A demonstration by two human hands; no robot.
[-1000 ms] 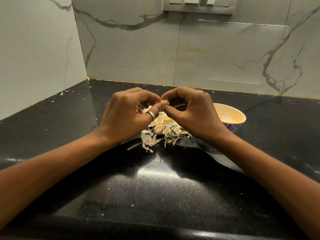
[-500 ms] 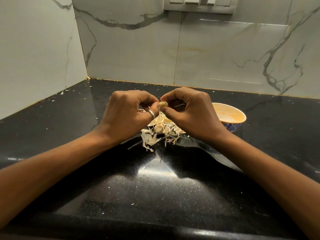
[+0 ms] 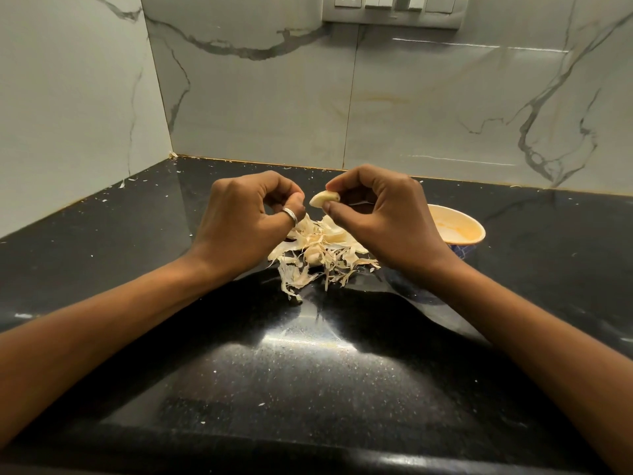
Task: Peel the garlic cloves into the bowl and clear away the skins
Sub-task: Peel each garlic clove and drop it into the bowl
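Two bare hands over a black speckled countertop (image 3: 308,389), both mid-frame. No readable brand, label or writing anywhere; the switch plate (image 3: 394,8) at the top edge shows only blank rockers and a socket.

Left of centre: left hand (image 3: 239,221), back of hand to the camera, fingers curled in loosely, thumb and forefinger tips close together. A ring (image 3: 290,214) sits on the thumb. Can't tell whether it pinches a scrap of skin; nothing visible between the tips. It is not touching the clove.

Centre: garlic clove (image 3: 323,199), pale, looks bare of skin, held up above the counter in the gap between the hands. Below it, pile of garlic skins (image 3: 320,253) lying loose on the countertop, papery strips fanned toward the lower part of the frame, a lump that may be another clove buried in the middle.

Right of centre: right hand (image 3: 383,214) pinches the clove between thumb below and forefinger above, other fingers curled under.

Further right: bowl (image 3: 459,228), cream-orange inside, dark patterned outside, on the counter just behind the right wrist, partly hidden by it. Contents not visible.

White flecks scattered across the counter, mostly at left.
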